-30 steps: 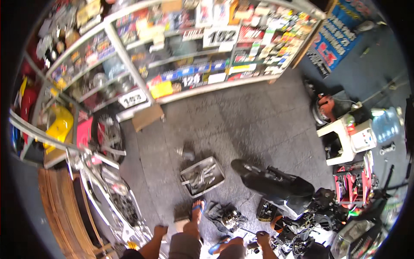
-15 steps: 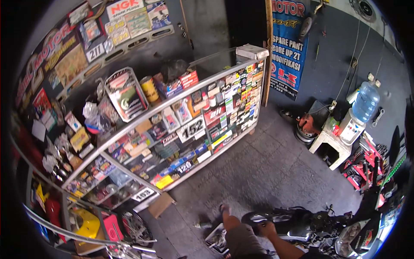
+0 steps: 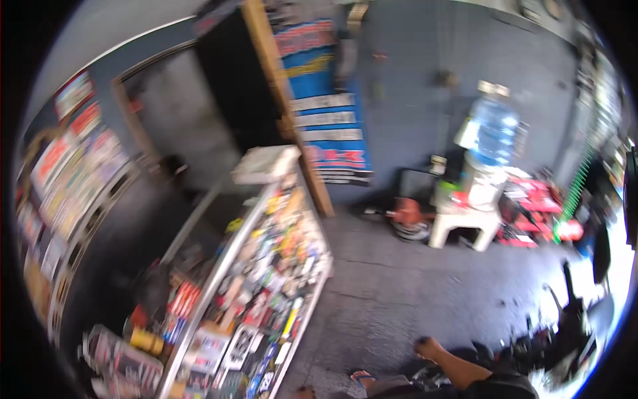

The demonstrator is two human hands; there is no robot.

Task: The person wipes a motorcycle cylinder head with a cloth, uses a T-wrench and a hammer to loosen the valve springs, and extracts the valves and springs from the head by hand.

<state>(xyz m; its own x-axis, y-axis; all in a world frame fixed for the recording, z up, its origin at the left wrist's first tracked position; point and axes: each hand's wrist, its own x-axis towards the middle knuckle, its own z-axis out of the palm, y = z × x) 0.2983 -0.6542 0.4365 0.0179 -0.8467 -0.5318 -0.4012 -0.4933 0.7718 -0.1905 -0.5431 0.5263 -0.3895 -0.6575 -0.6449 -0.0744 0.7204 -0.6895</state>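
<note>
My right hand (image 3: 428, 348) reaches out over the dark floor at the lower middle, its forearm coming in from the lower right. Motion blur smears its fingers, and nothing can be made out in them. It is nearest to a dark motorcycle (image 3: 525, 349), whose parts lie beside and beyond my forearm; I cannot tell whether they touch. A small skin-coloured shape (image 3: 306, 393) at the bottom edge may be my left hand, mostly cut off. Between them shows my foot in a sandal (image 3: 362, 379), next to my grey shorts.
A glass display counter (image 3: 219, 279) full of small packages stands at the left. Against the far wall, a white stool (image 3: 465, 223) bears a water dispenser with a blue bottle (image 3: 495, 133). Red tool racks (image 3: 531, 206) and a reddish object on a tub (image 3: 409, 216) flank it.
My view has swung right and up, so the counter slid left and the wall came lower. My right hand now shows over floor, apart from the motorcycle's wheel it was near.
</note>
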